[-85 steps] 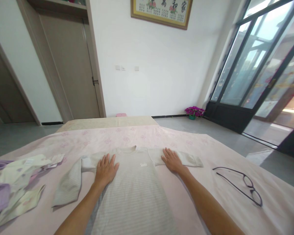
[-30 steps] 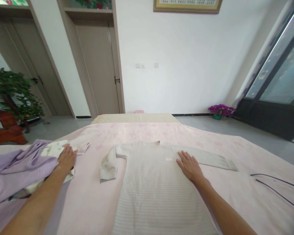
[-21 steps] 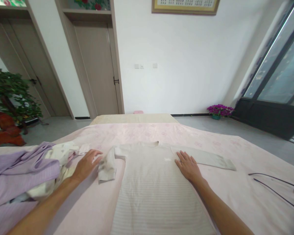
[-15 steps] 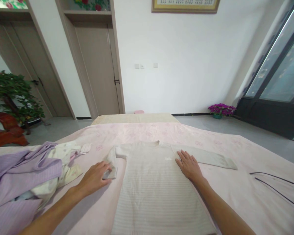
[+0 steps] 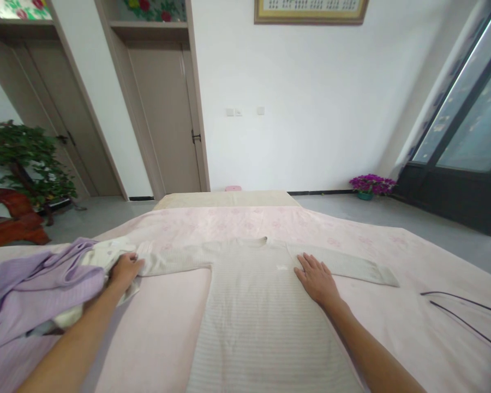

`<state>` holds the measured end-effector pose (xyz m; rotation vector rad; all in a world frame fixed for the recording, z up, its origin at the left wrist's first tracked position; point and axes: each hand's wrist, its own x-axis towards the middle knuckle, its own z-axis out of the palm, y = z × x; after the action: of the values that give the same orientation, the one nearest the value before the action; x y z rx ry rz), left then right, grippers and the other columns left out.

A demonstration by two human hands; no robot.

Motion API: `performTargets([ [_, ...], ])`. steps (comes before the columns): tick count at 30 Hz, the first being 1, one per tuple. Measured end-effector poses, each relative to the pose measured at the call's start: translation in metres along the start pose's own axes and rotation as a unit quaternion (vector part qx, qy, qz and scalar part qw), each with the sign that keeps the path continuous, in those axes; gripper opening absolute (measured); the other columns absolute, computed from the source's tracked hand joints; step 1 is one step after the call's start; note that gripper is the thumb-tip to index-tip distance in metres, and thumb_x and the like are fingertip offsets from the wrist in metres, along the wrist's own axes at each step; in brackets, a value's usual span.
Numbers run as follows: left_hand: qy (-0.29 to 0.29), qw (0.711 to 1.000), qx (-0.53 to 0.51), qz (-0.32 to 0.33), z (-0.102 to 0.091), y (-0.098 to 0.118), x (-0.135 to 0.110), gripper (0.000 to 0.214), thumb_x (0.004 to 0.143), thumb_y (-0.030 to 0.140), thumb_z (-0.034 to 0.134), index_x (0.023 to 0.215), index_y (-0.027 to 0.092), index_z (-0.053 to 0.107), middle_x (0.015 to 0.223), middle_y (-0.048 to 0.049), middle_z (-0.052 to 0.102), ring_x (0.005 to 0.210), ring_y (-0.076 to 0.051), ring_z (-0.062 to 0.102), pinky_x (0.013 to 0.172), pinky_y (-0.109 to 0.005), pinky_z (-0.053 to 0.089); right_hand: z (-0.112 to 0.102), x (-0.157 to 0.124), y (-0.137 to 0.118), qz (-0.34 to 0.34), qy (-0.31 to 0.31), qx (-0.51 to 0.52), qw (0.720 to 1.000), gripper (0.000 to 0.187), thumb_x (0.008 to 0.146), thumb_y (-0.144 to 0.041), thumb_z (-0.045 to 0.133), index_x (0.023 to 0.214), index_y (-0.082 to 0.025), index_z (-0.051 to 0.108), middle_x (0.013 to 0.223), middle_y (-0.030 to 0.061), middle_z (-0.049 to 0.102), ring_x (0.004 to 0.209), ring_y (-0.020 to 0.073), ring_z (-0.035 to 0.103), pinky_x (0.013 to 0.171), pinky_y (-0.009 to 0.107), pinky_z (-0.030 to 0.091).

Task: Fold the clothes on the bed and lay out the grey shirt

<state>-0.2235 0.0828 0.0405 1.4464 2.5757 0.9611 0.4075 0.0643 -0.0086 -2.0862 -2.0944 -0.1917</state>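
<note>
A pale striped long-sleeved shirt [image 5: 253, 311] lies spread out before me, its neckline at the far side and both sleeves stretched sideways. At the cuff end of the left sleeve [image 5: 175, 261], my left hand [image 5: 126, 270] has its fingers closed on the fabric, close beside the heaped clothes. My right hand [image 5: 317, 278] rests flat on the shirt near the right shoulder, fingers extended. From there the right sleeve [image 5: 355, 266] runs out to the right. The shirt's lower hem is out of view.
A pile of lilac and white clothes [image 5: 45, 289] sits at the left on the pink patterned sheet [image 5: 163, 322]. Black-framed glasses [image 5: 462, 311] lie at the right. Beyond the sheet's far edge is a beige surface [image 5: 229, 200].
My left hand has moved left and pulled the folded sleeve out straight, toward the clothes pile. My right hand has stayed flat on the shirt.
</note>
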Motion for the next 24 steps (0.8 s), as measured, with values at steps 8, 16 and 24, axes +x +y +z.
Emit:
performTargets([
  [8,0.028,0.995,0.086,0.044,0.009,0.01,-0.018,0.05,0.083,0.014,0.046,0.132,0.011,0.055,0.136,-0.0226,0.055,0.12,-0.039,0.055,0.097,-0.055,0.044,-0.001,-0.001,-0.002,0.004,0.001,-0.002,1.0,0.061,0.098,-0.053,0.027,0.15,-0.022,0.038,0.157,0.0075,0.034,0.145,0.026,0.026,0.117,0.048,0.016],
  [16,-0.15,0.932,0.08,0.32,0.087,0.131,-0.087,0.052,0.099,0.04,0.03,0.141,0.018,0.05,0.146,-0.0077,0.052,0.137,-0.019,0.043,0.114,-0.031,0.031,-0.002,-0.002,-0.002,0.003,-0.001,0.003,1.0,0.062,0.097,-0.054,0.027,0.149,-0.022,0.039,0.157,0.0077,0.034,0.145,0.0261,0.026,0.117,0.047,0.016],
  [24,-0.204,0.928,0.154,0.272,0.109,0.135,-0.091,0.066,0.095,0.059,0.027,0.151,0.026,0.036,0.161,-0.0135,0.024,0.147,-0.037,0.019,0.112,-0.064,0.015,-0.005,-0.004,-0.001,-0.002,-0.008,0.002,1.0,0.062,0.097,-0.053,0.028,0.15,-0.023,0.038,0.158,0.0078,0.032,0.146,0.0263,0.025,0.117,0.047,0.016],
])
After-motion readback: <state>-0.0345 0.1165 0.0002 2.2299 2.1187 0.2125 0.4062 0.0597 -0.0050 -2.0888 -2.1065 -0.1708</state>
